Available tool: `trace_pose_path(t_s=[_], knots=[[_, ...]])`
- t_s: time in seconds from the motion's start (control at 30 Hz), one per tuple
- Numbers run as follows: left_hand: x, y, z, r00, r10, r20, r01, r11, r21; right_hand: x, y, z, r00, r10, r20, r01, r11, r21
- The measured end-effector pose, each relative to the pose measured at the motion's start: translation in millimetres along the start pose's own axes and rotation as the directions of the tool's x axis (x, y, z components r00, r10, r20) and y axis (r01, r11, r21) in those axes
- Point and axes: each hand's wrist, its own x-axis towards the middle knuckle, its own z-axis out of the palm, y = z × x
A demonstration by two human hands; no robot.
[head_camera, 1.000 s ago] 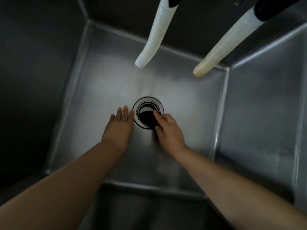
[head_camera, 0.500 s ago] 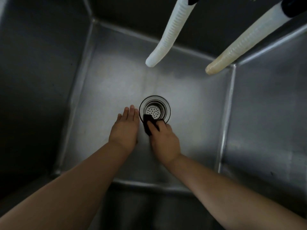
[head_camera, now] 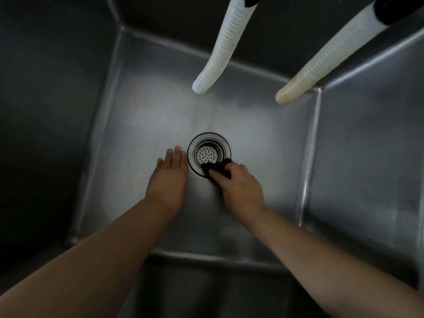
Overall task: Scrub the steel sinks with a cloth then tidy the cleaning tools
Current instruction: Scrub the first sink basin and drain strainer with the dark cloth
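Scrubbing at the drain, the right hand (head_camera: 238,187) pinches a small dark cloth (head_camera: 216,168) under curled fingers and presses it onto the near right rim of the drain ring (head_camera: 209,154). A second ago the cloth lay over the middle of the opening and hid most of the strainer; half a second ago it had slid to the near left edge; now it sits further round to the right, and the perforated strainer (head_camera: 207,154) shows almost whole. That reads as a wipe working round the ring, so the scrub of this basin looks to be under way rather than finished, and the tidying of tools has not begun.

The left hand (head_camera: 168,180) has stayed where it was, flat on the floor of the steel sink (head_camera: 142,125) just left of the drain, fingers straight and together, holding nothing and seemingly bracing.

Two ribbed hoses hang over the back of the basin, a white hose (head_camera: 220,53) and a yellowed hose (head_camera: 321,65); their upper ends run out of the top of the picture, so what they attach to is not shown. Most of the cloth is buried under the right fingers, and its size and weave cannot be judged. The walls are dim, so any remaining grime is hard to make out, and no other sink or cleaning tool is in view.
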Motion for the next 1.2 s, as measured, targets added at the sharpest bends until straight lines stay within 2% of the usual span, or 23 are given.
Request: trace_pose_path(t_s=[0.07, 0.17, 0.23, 0.27, 0.37, 0.43, 0.5, 0.57, 0.63, 0.7, 0.8, 0.9, 0.97, 1.03, 1.1, 1.13, 1.2], knots=[[1, 0, 1, 1.0, -0.005, 0.012, 0.005, 1.0, -0.009, 10, -2, 11, 0.992, -0.119, 0.038, 0.123, 0.985, -0.123], [1, -2, 3, 1.0, -0.007, 0.021, 0.008, 1.0, -0.018, 46, -5, 15, 0.985, -0.054, 0.163, 0.084, 0.98, -0.183], [-1, -1, 2, 1.0, -0.004, 0.022, 0.004, 1.0, -0.01, 57, 0, 14, 0.983, -0.032, 0.183, 0.065, 0.982, -0.176], [-1, -1, 2, 1.0, -0.005, 0.02, 0.005, 1.0, -0.003, 57, 2, 11, 0.988, -0.016, 0.154, 0.039, 0.989, -0.146], [-2, -1, 0, 1.0, 0.009, 0.01, -0.009, 1.0, 0.004, 41, 9, 1, 0.99, 0.13, -0.059, -0.128, 0.991, 0.041], [-3, 1, -2, 0.997, 0.053, -0.058, -0.05, 0.997, 0.06, 31, 11, -5, 0.976, 0.166, -0.139, -0.155, 0.984, 0.088], [-2, 4, -4, 0.975, 0.167, -0.147, -0.141, 0.974, 0.175, 31, 9, -8, 0.991, 0.114, -0.071, -0.111, 0.993, 0.039], [3, 4, -3, 0.945, 0.288, -0.157, -0.248, 0.94, 0.233, 37, 4, -4, 0.995, 0.014, 0.099, -0.004, 0.995, -0.098], [10, 0, -4, 0.95, 0.291, -0.114, -0.26, 0.939, 0.226, 47, -4, 1, 0.973, -0.044, 0.226, 0.091, 0.975, -0.202], [13, -4, -6, 0.96, 0.271, -0.066, -0.252, 0.944, 0.212, 58, -14, 3, 0.959, 0.027, 0.282, 0.041, 0.972, -0.231], [12, -8, -4, 0.968, 0.246, -0.05, -0.236, 0.96, 0.153, 65, -24, 9, 0.947, 0.115, 0.299, -0.078, 0.988, -0.133], [12, -15, -2, 0.982, 0.176, -0.067, -0.17, 0.982, 0.088, 68, -27, 12, 0.952, 0.207, 0.227, -0.238, 0.964, 0.116], [11, -20, 2, 0.985, 0.15, -0.079, -0.146, 0.987, 0.06, 70, -28, 14, 0.93, 0.334, 0.154, -0.366, 0.884, 0.291], [11, -23, 6, 0.986, 0.138, -0.097, -0.135, 0.99, 0.039, 72, -33, 15, 0.862, 0.504, 0.056, -0.473, 0.759, 0.447], [12, -24, 8, 0.986, 0.131, -0.108, -0.129, 0.991, 0.026, 72, -39, 18, 0.799, 0.601, -0.005, -0.5, 0.67, 0.549], [12, -24, 8, 0.986, 0.131, -0.107, -0.13, 0.991, 0.02, 71, -43, 21, 0.805, 0.593, -0.009, -0.489, 0.673, 0.555], [13, -24, 8, 0.985, 0.136, -0.102, -0.135, 0.991, 0.019, 67, -45, 25, 0.874, 0.484, 0.029, -0.437, 0.759, 0.482]])
